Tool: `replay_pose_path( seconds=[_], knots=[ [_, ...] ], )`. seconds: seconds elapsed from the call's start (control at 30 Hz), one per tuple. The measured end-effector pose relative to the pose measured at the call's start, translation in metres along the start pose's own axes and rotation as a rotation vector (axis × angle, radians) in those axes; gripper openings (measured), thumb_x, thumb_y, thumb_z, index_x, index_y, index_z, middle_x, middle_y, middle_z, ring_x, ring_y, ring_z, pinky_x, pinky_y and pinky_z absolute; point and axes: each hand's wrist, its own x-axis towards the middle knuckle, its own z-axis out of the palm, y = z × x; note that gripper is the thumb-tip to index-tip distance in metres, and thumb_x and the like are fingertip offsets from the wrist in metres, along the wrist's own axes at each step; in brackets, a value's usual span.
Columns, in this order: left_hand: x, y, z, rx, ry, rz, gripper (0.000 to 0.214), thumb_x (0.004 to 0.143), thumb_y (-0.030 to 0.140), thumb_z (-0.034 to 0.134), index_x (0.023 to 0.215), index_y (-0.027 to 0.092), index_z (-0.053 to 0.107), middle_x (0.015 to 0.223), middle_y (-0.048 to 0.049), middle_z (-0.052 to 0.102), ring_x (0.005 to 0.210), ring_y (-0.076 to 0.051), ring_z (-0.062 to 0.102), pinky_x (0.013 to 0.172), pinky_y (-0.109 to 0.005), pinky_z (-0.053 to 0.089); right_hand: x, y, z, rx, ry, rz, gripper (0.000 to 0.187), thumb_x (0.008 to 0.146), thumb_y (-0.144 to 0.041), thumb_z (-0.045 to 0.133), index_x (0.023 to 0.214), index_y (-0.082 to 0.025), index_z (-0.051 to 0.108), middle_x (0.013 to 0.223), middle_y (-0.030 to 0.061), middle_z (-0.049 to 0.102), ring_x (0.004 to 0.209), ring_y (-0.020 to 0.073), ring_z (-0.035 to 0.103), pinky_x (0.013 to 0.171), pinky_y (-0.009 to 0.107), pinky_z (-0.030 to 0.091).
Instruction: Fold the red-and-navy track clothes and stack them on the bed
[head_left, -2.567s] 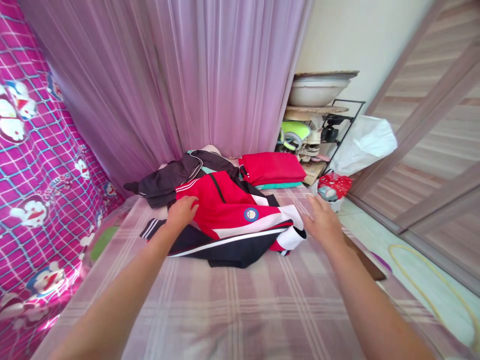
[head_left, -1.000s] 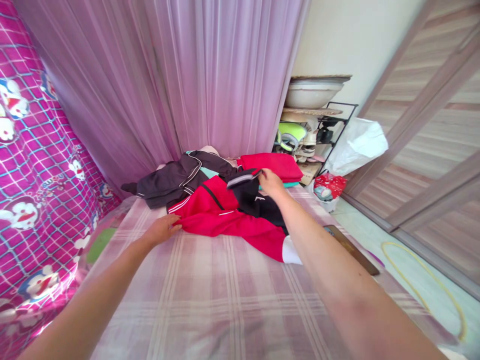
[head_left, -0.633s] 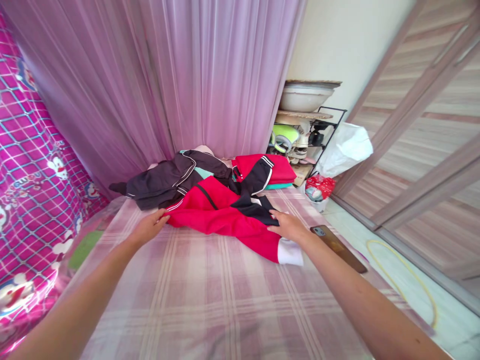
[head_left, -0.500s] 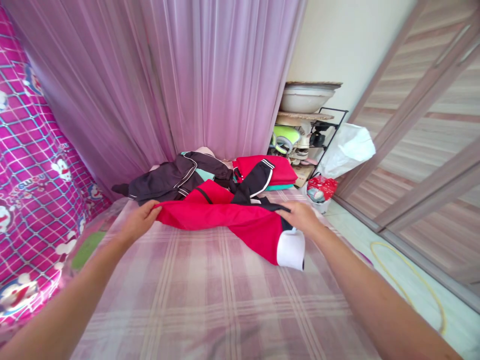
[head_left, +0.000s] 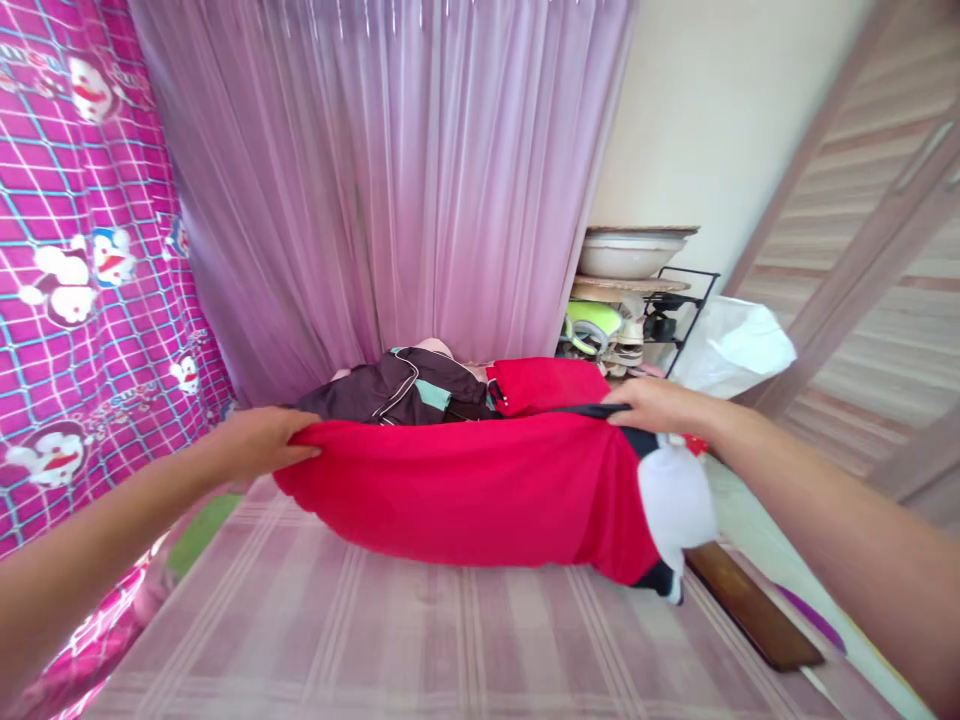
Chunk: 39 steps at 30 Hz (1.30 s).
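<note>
The left hand [head_left: 266, 442] is pinching a red garment [head_left: 465, 490] at its upper left corner; the right hand [head_left: 656, 408] is pinching its upper right edge. It is hanging over the plaid sheet [head_left: 375, 640], its white cuff [head_left: 676, 495] dangling near a brown phone [head_left: 757, 605]. Dark clothing [head_left: 397, 382] and 1 red bundle [head_left: 547, 384] are lying far behind.

At the back we have one pleated, pale-purple fabric curtain [head_left: 420, 180]; at left, one magenta cloth [head_left: 139, 330] with grid lines and white cartoon figures. At right we count one black metal-framed rack [head_left: 696, 310], one round white basin [head_left: 634, 258] at its top, one crumpled white plastic bag [head_left: 739, 345] beside it, and one grey-brown wood-grain wardrobe [head_left: 862, 240]. In front we list one pink-and-white plaid sheet [head_left: 390, 640] and, towards its right edge, one flat brown rectangular phone [head_left: 761, 605].
</note>
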Motion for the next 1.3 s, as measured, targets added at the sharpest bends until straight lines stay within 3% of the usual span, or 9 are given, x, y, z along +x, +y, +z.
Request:
replay_pose_path(
  seconds=[0.07, 0.2, 0.27, 0.4, 0.53, 0.77, 0.87, 1.1, 1.3],
  knots=[
    [0.023, 0.007, -0.029, 0.1, 0.109, -0.06, 0.033, 0.092, 0.038, 0.05, 0.112, 0.02, 0.069, 0.098, -0.0025, 0.073, 0.095, -0.022, 0.065, 0.086, -0.034, 0.049, 0.038, -0.01, -0.003, -0.198, -0.063, 0.05, 0.014, 0.076, -0.017, 0.07, 0.081, -0.026, 0.08, 0.078, 0.0006, 0.077, 0.076, 0.0205, 0.07, 0.075, 0.03, 0.051],
    [0.039, 0.012, -0.125, 0.073, 0.644, -0.332, 0.05, 0.097, 0.044, 0.041, 0.122, 0.006, 0.062, 0.117, -0.0074, 0.065, 0.117, -0.029, 0.058, 0.098, -0.048, 0.044, 0.092, -0.039, -0.066, -0.3, 0.52, 0.174, 0.031, 0.093, -0.02, 0.052, 0.113, -0.012, 0.074, 0.106, 0.0126, 0.076, 0.102, 0.023, 0.067, 0.086, 0.034, 0.045],
    [0.029, 0.014, -0.167, 0.09, 0.807, -0.346, 0.057, 0.097, 0.044, 0.032, 0.121, 0.0, 0.059, 0.125, -0.0069, 0.058, 0.129, -0.033, 0.049, 0.103, -0.052, 0.036, 0.101, -0.051, -0.105, -0.3, 0.656, 0.101, 0.043, 0.099, -0.023, 0.039, 0.12, 0.003, 0.066, 0.115, 0.0189, 0.072, 0.112, 0.0232, 0.063, 0.086, 0.034, 0.041],
    [-0.006, 0.016, -0.19, 0.162, 0.899, -0.381, 0.056, 0.094, 0.039, 0.025, 0.119, -0.001, 0.056, 0.122, -0.0044, 0.055, 0.131, -0.034, 0.047, 0.103, -0.055, 0.034, 0.086, -0.063, -0.135, -0.259, 0.696, 0.023, 0.046, 0.101, -0.023, 0.033, 0.125, 0.001, 0.064, 0.125, 0.0182, 0.068, 0.117, 0.0206, 0.059, 0.094, 0.034, 0.038],
    [-0.031, 0.008, -0.126, 0.137, 0.787, -0.355, 0.037, 0.09, 0.036, 0.043, 0.11, 0.01, 0.061, 0.111, -0.0056, 0.061, 0.113, -0.028, 0.059, 0.097, -0.049, 0.047, 0.049, -0.05, -0.079, -0.156, 0.638, -0.097, 0.034, 0.091, -0.013, 0.049, 0.115, -0.013, 0.072, 0.117, 0.0119, 0.071, 0.111, 0.0247, 0.062, 0.095, 0.037, 0.045],
    [-0.071, 0.016, 0.115, 0.018, 0.221, -0.034, 0.029, 0.082, 0.019, 0.049, 0.105, 0.022, 0.067, 0.105, -0.0101, 0.07, 0.106, -0.028, 0.064, 0.095, -0.042, 0.051, -0.082, 0.011, 0.127, -0.005, 0.211, -0.15, 0.044, 0.065, -0.002, 0.049, 0.092, -0.024, 0.075, 0.1, 0.0059, 0.073, 0.099, 0.0254, 0.067, 0.091, 0.041, 0.054],
    [-0.092, 0.032, 0.187, -0.057, 0.071, 0.02, 0.036, 0.078, 0.008, 0.048, 0.104, 0.023, 0.068, 0.109, -0.0101, 0.071, 0.109, -0.026, 0.065, 0.099, -0.04, 0.05, -0.132, 0.024, 0.179, 0.043, 0.054, -0.098, 0.049, 0.063, 0.001, 0.044, 0.088, -0.027, 0.075, 0.094, 0.0049, 0.074, 0.094, 0.0241, 0.069, 0.088, 0.04, 0.056],
    [-0.117, 0.036, 0.194, -0.09, 0.092, 0.051, 0.032, 0.086, 0.013, 0.042, 0.101, 0.023, 0.068, 0.107, -0.0116, 0.071, 0.106, -0.026, 0.065, 0.098, -0.041, 0.05, -0.161, 0.023, 0.175, -0.023, 0.015, -0.099, 0.047, 0.065, 0.001, 0.045, 0.089, -0.027, 0.075, 0.097, 0.0051, 0.072, 0.098, 0.0233, 0.067, 0.091, 0.038, 0.054],
    [-0.127, 0.03, 0.196, -0.15, -0.088, 0.039, 0.041, 0.079, 0.021, 0.053, 0.118, 0.026, 0.068, 0.121, -0.0105, 0.07, 0.115, -0.028, 0.065, 0.1, -0.043, 0.049, -0.179, 0.013, 0.17, -0.024, -0.246, -0.073, 0.047, 0.064, -0.002, 0.048, 0.094, -0.025, 0.077, 0.1, 0.006, 0.073, 0.1, 0.0237, 0.068, 0.093, 0.038, 0.052]
  ],
)
